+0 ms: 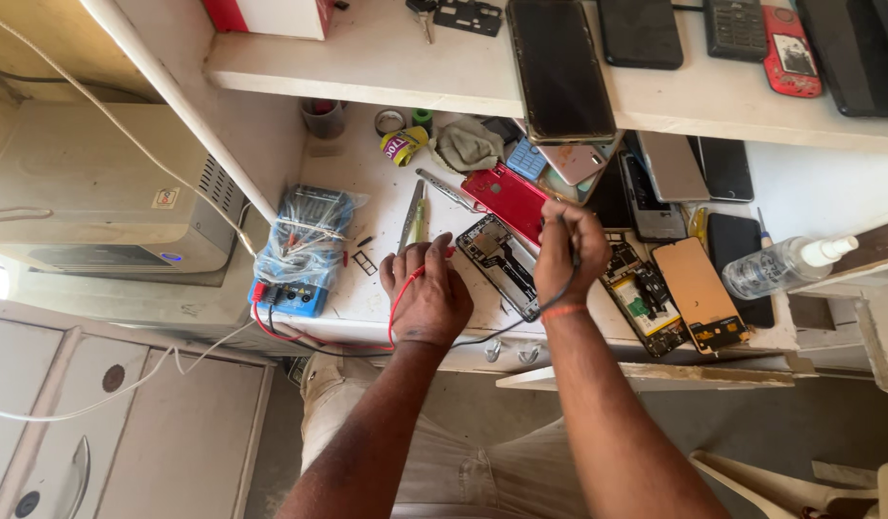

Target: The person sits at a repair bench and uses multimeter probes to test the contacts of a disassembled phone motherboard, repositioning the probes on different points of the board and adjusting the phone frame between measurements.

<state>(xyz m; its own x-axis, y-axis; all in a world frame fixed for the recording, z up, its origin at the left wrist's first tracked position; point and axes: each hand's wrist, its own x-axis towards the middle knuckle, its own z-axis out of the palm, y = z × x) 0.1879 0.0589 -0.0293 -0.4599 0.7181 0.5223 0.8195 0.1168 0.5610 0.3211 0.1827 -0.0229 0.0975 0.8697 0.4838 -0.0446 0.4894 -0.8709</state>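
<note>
An opened phone (502,261) with its circuit board bare lies on the white bench between my hands. My left hand (427,291) rests just left of it, closed around a red test lead (398,306). My right hand (569,252) is just right of the phone, gripping a black test probe (571,252) whose black wire loops down off the bench edge. Both leads run left to a blue multimeter (303,248) wrapped in clear plastic. A red phone back cover (507,197) lies beyond the opened phone.
Another opened phone (639,298) and an orange-backed screen (699,293) lie right of my right hand. Tweezers and a screwdriver (415,213), tape rolls (403,146), a cloth (468,144) and a clear spray bottle (785,264) crowd the bench. Several phones sit on the upper shelf (386,67).
</note>
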